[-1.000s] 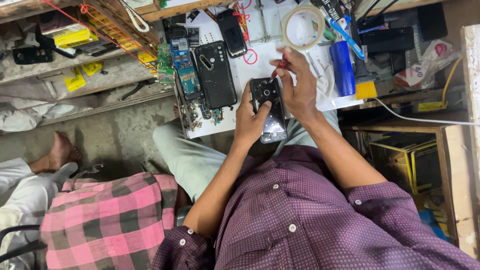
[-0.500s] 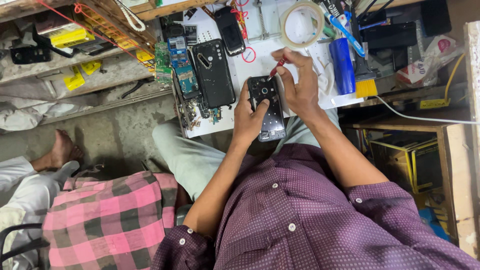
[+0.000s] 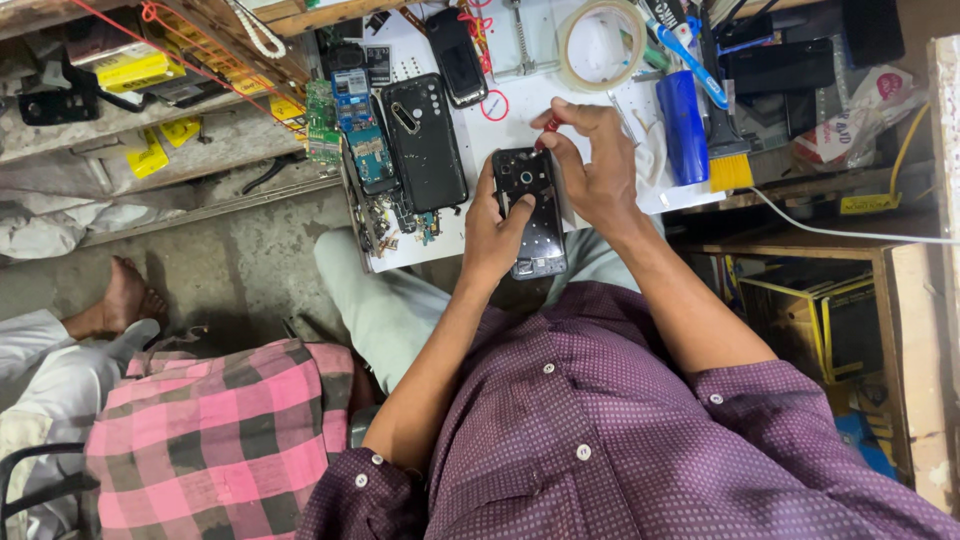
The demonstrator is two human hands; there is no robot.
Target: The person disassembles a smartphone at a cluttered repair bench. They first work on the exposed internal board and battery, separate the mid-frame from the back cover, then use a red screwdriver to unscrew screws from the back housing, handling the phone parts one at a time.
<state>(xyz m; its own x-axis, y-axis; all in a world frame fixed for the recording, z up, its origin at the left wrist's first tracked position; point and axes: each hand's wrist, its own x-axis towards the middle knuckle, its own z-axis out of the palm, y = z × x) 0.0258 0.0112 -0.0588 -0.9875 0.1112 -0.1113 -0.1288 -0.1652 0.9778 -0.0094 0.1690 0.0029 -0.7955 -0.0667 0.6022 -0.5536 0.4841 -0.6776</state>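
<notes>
Black and opened at the back, a phone (image 3: pixel 532 215) is sitting in the left hand (image 3: pixel 492 232), which is gripping it from the left side with the thumb lying across its back and the fingers curled underneath. The phone is being held just over the near edge of the white worktop (image 3: pixel 520 110), its lower end hanging out above the person's lap. The right hand (image 3: pixel 598 165) is closing around a red-handled screwdriver (image 3: pixel 548 126), pinching it between thumb and fingertips, with the tip coming down at the phone's upper end; the exact contact point is too small to make out.

Left of the phone, a black back cover (image 3: pixel 428 140) is lying flat on the worktop, with a green circuit board (image 3: pixel 365 135) just beside it and small parts (image 3: pixel 385 225) scattered below. Another dark phone (image 3: pixel 457 58) is resting further up. A tape roll (image 3: pixel 600 45) is lying near the far edge, and to the right a blue cylinder (image 3: pixel 684 125) is sitting next to a brush (image 3: pixel 728 160) with yellow bristles.

At the lower left, another person in a pink checked garment (image 3: pixel 215 435) is sitting close by, and a bare foot (image 3: pixel 125 300) is resting on the floor.
</notes>
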